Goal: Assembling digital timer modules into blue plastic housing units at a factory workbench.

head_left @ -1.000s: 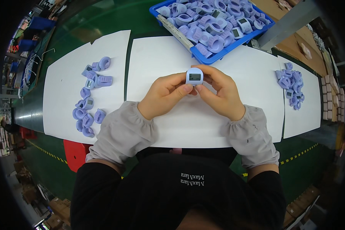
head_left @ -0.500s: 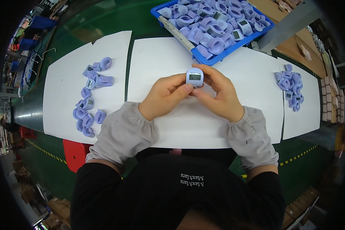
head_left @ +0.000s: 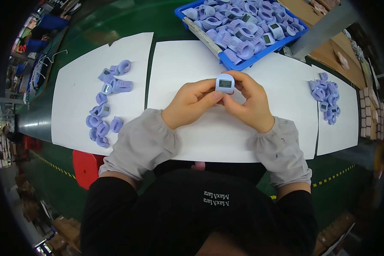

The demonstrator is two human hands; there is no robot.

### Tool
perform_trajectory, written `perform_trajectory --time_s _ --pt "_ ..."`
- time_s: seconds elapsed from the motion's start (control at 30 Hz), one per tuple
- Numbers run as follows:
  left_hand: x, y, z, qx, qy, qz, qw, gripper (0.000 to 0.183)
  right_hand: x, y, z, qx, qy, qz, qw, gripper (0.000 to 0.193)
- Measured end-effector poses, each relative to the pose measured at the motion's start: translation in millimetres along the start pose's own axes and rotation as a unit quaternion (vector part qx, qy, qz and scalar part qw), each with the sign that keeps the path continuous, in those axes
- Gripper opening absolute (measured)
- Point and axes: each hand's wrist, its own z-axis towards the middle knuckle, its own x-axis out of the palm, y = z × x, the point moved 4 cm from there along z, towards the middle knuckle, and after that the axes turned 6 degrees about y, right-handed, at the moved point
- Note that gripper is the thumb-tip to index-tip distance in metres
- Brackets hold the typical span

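Observation:
A light-purple digital watch (head_left: pixel 225 78) with a small grey screen is held up over the middle of the white table sheet, its display facing me. My left hand (head_left: pixel 187 104) grips its lower left side, the thumb pressed near the bottom edge. From the other side, my right hand (head_left: pixel 254 103) holds it too, index finger behind the top and thumb close to its lower edge. The watch's band is mostly hidden behind the face and my fingers. Both forearms wear grey sleeve covers.
A blue crate (head_left: pixel 242 65) heaped with similar purple watches stands at the far right of the middle sheet, beside a grey metal post (head_left: pixel 324 30). Loose watches lie in a group at left (head_left: pixel 102 128) and another at right (head_left: pixel 328 96). A red stool (head_left: pixel 86 170) is below left.
The whole view has shifted slightly, so the table and crate appear a little farther right. Both hands keep hold of the watch, with only slight finger movement.

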Motion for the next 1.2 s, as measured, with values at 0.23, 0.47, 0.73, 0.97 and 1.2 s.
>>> perform_trajectory --time_s 0.23,0.47,0.73,0.97,1.2 --pt "-96 -31 -13 0.033 -0.317 0.495 0.808 0.014 -50 1 -28 0.046 -0.079 -0.032 0.995 0.04" --pt "-167 -46 -61 -0.307 -0.358 0.6 0.646 0.036 -204 -4 -103 0.12 -0.335 -0.454 0.817 0.039" --pt "-163 -41 -46 -0.138 -0.413 0.531 0.727 0.03 -308 -50 -151 0.312 -0.331 -0.522 0.722 0.035" --pt "-62 -30 -6 0.029 -0.161 -0.176 0.971 0.027 -156 12 -38 -0.068 -0.312 -0.389 0.864 0.021" --pt "-24 -13 0 0.097 -0.128 -0.111 0.981 0.028 1 19 14 0.027 0.115 -0.136 0.984 0.02"
